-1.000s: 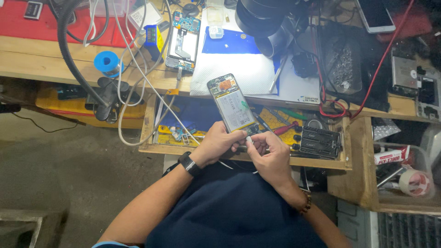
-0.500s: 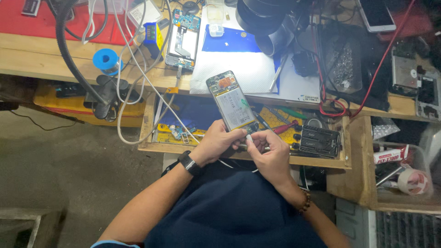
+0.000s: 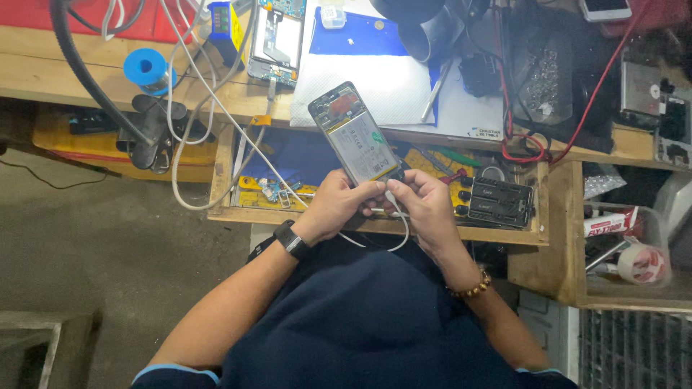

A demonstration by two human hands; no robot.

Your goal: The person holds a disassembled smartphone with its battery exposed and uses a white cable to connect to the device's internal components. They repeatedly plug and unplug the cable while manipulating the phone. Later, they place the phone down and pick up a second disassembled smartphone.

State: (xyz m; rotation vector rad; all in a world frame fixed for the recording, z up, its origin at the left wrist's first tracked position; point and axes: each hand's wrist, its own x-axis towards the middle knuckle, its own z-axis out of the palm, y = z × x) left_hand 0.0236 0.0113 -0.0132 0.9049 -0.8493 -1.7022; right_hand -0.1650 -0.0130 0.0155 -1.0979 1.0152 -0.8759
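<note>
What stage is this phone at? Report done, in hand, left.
Done: the phone has its back off, battery exposed. In hand: left hand holds its lower end while right hand pinches a white cable at the bottom edge. Left: the back is not refitted; whether the plug is seated is hidden.

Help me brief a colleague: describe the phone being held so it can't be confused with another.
Over the open wooden drawer, both hands meet. The left hand grips an opened phone, back cover off, battery exposed; another opened phone lies on the bench.

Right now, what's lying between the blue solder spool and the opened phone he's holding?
In the head view, white cables and a second opened phone lie between the blue spool and the held phone.
</note>
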